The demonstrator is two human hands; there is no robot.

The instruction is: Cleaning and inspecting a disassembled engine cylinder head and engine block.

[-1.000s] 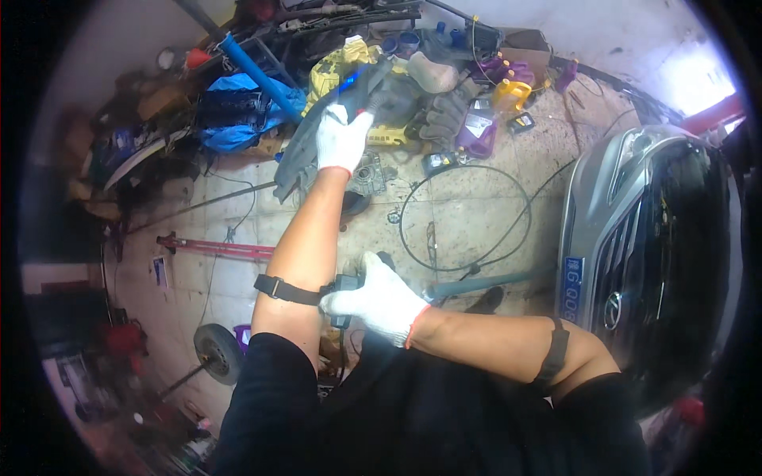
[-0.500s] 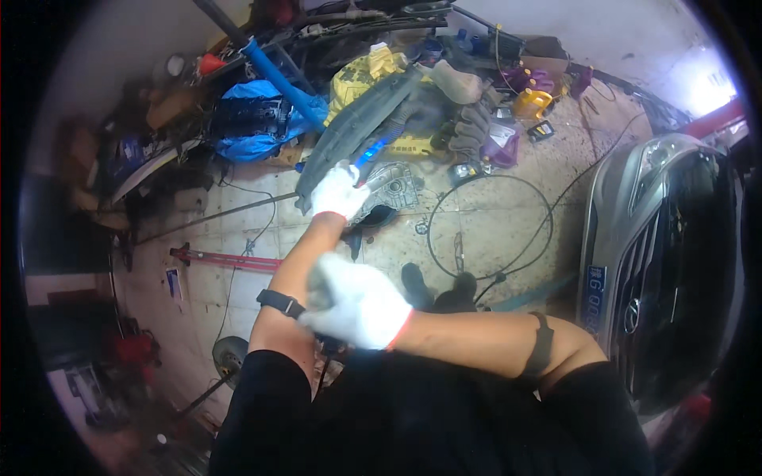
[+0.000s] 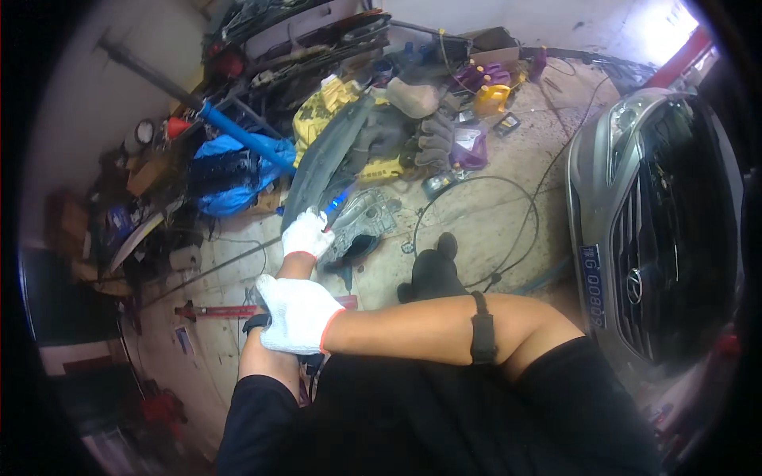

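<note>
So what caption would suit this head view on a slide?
White-gloved left hand grips a long dark plastic car panel; white-gloved right hand rests on the left forearm.

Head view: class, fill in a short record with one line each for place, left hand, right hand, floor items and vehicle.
Place: cluttered garage with a concrete floor
Left hand: left hand, white-gloved, reaches out and touches a long dark grey panel
Right hand: right hand, white-gloved, rests on the left forearm
Floor items: black cable, red bar, blue pipe
Vehicle: silver car at right
</note>
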